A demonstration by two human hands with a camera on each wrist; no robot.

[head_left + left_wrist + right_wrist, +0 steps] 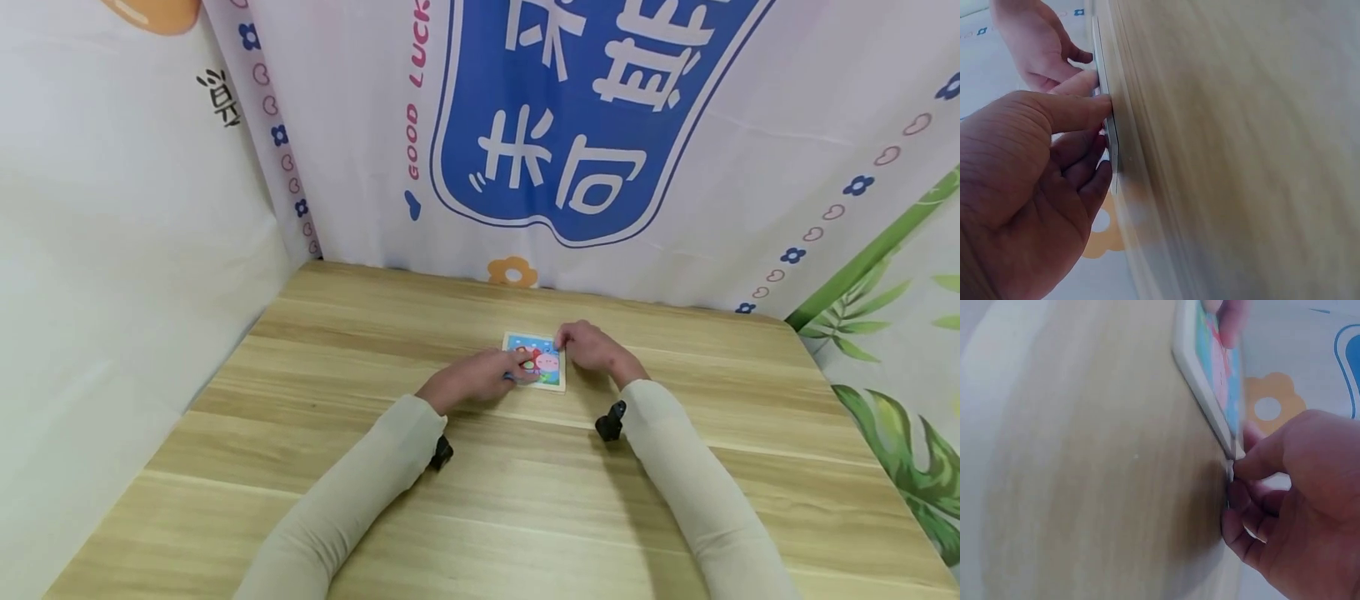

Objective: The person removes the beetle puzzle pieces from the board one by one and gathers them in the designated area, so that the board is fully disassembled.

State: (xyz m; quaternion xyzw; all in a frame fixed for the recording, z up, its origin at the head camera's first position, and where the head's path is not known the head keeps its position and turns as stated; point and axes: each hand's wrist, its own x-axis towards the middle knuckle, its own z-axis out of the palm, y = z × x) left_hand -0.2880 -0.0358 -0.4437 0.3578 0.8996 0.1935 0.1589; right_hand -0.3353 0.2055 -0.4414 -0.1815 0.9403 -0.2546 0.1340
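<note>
A small square puzzle board [557, 387] with a pale rim lies flat near the back of the table. Its light-blue picture shows a cartoon ladybug with a pink face, partly covered by fingers. From the left, my left hand [483, 375] reaches over the board, fingertips on the picture and thumb by the near edge. My right hand [592, 346] is at the far right corner, where thumb and forefinger pinch the rim. In the right wrist view, the other fingers of the right hand [1316, 494] are curled close over the tabletop.
The wood-grain table [480, 517] extends around the board on all sides. Behind it hangs a printed cloth [360, 183] with a blue sign shape and an orange flower, meeting the table's back edge. White sheeting [127, 250] borders the left; leaf-patterned cloth [900, 367] borders the right.
</note>
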